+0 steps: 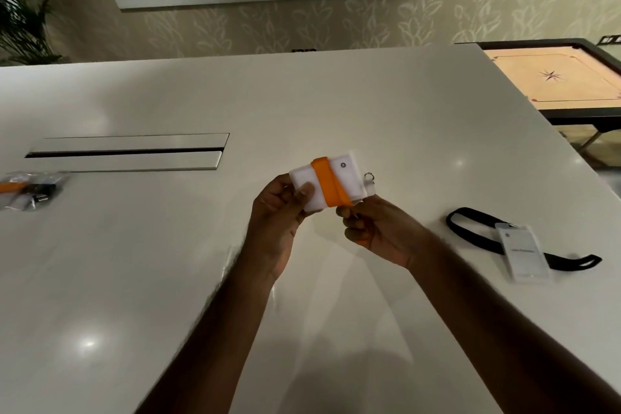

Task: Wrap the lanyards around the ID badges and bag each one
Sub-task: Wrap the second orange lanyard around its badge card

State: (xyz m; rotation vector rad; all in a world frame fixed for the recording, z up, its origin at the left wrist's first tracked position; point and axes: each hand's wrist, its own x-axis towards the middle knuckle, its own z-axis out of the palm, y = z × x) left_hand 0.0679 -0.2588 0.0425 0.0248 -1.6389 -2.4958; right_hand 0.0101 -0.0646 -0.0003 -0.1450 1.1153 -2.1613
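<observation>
White glossy table (168, 262), leaf-pattern wall behind; carrom board (551, 81) upper right of frame.

Item 1: white ID badge (347, 178), frame ctr, held above table. Orange lanyard (327, 183) wound round its middle as a flat band; small metal ring (369, 176) at badge's right edge.
Left hand (279, 212): thumb curled on badge's lower left corner, gripping.
Right hand (376, 232): fingers curled, pinching lanyard end just below badge.

Item 2: second badge (522, 250) w/ black lanyard (470, 228), unwrapped, flat on table, right of frame.

Item 3: clear bag (30, 190) w/ orange and dark contents, left edge of frame.
</observation>
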